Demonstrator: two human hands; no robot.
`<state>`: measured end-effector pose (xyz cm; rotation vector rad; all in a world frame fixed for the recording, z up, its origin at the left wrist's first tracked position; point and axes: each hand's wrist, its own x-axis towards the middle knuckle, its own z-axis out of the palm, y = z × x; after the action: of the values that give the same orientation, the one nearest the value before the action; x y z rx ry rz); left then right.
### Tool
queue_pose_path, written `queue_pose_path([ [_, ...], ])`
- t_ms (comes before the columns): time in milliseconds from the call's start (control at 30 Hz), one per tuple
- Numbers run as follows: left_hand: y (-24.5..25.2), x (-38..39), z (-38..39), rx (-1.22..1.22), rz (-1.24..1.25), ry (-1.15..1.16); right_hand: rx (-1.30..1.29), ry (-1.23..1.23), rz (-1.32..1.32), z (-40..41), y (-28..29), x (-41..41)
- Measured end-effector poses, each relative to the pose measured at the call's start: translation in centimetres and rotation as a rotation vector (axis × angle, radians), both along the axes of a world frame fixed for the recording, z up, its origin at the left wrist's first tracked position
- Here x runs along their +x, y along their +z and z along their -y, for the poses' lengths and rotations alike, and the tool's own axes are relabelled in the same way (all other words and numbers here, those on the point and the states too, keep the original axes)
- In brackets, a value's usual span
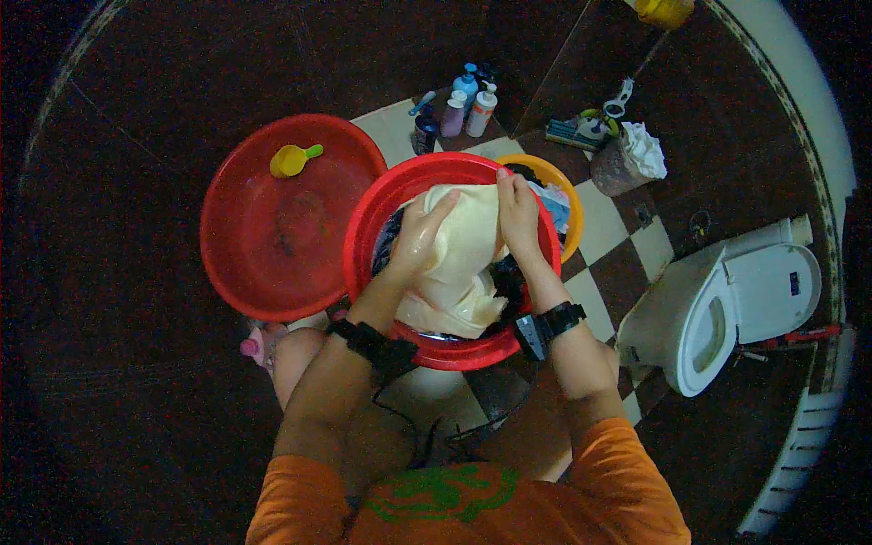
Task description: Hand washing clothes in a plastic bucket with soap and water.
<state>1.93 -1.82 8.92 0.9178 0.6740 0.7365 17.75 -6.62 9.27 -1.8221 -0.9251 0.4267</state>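
Observation:
A wet cream cloth [470,214] is spread and bunched over the smaller red plastic basin [449,160] in front of me. My left hand [417,235] grips its left side, thumb over the top. At the cloth's upper right edge, my right hand [519,214] has hold of it, fingertips close to the basin's far rim. Dark wet fabric [507,279] lies beneath the cloth in the basin. Part of the fingers of both hands is hidden by the cloth. Each wrist wears a black strap with a device.
A larger red basin [317,245] holds a yellow scoop [289,161]. Behind on the right, an orange basin [575,211] contains clothes. Several pump and squeeze bottles [466,88], a scrub brush [573,134], a waste bin [613,167] and a toilet [702,340] stand around the checkered floor.

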Motion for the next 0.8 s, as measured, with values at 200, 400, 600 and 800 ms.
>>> queue_pose_path([
  [200, 1.1, 0.7, 0.1, 0.158, -0.099, 0.257, 0.209, 0.006, -0.060, -0.6, 0.0, -0.7],
  [400, 1.1, 1.5, -0.6, 0.043, 0.062, 0.194, 0.205, 0.034, -0.286, -1.6, -1.1, 0.1],
  [600, 0.3, 1.8, -1.0, 0.089, -0.103, 0.249, 0.199, 0.304, -0.281, 0.0, 1.0, -2.5],
  [800, -4.8, 3.8, 1.6, -0.043, -0.019, 0.292, 0.064, 0.125, 0.033, 0.6, 1.0, -6.1],
])
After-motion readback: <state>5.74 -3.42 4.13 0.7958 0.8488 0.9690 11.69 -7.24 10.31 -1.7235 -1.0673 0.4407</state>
